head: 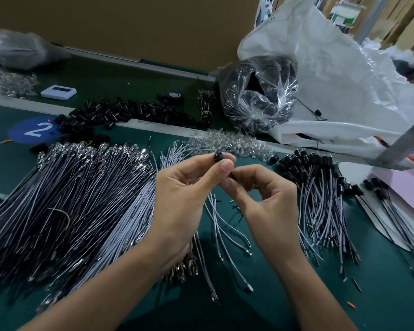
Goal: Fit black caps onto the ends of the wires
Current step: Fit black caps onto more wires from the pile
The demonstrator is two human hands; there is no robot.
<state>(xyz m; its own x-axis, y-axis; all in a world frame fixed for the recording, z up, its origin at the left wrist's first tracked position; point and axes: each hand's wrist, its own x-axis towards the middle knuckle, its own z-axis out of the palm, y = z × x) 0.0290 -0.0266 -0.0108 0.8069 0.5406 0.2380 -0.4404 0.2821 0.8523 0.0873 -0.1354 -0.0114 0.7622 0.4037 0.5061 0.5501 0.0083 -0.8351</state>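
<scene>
A green worktable (392,306) filled the view, a pale grey strip (14,102) ran across the table's far part, a plain brown wall (129,20) stood behind the table, a grey metal post (369,17) rose beyond its far right side, light was soft and even

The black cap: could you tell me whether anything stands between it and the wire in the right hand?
Nothing visible does. The left hand pinches the black cap just above the wire pinched by the right hand; the left thumb hides the wire's tip.
</scene>
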